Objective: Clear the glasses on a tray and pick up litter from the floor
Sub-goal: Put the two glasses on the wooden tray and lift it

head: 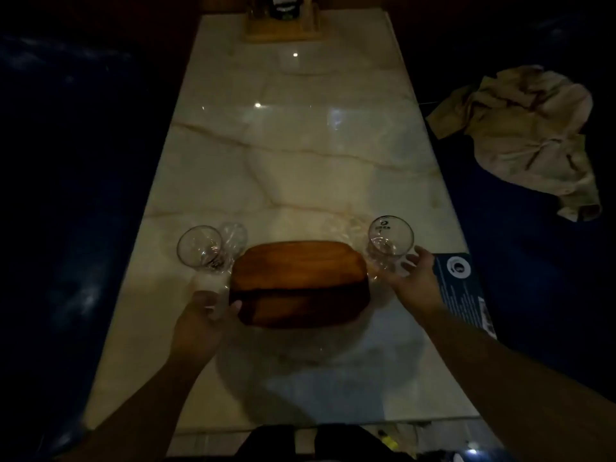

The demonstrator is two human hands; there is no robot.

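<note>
Between the two hands sits the wooden tray (299, 284), flat on the pale marble desk (300, 145), and it looks bare on top. Left hand (203, 320) has its grip curled around the foot of a clear stemmed glass (200, 250), thumb right up against the tray's left edge, with the bowl leaning away past the fingertips; there's a glassy shape just behind it, can't tell if it's a second glass or only a reflection. Right hand (415, 281) has its grip loosely spread, fingers touching the low part of the other glass (390, 238), which has a small printed logo, but it's too dim to say whether the fingers really close on it. Just outside the right hand a dark printed card (463, 288) hangs over the desk edge. Further off on that side a crumpled beige cloth (523, 135) lies on the dark blue seat (533, 245). Way beyond both hands, at the far end, is a wooden holder (283, 25).
</note>
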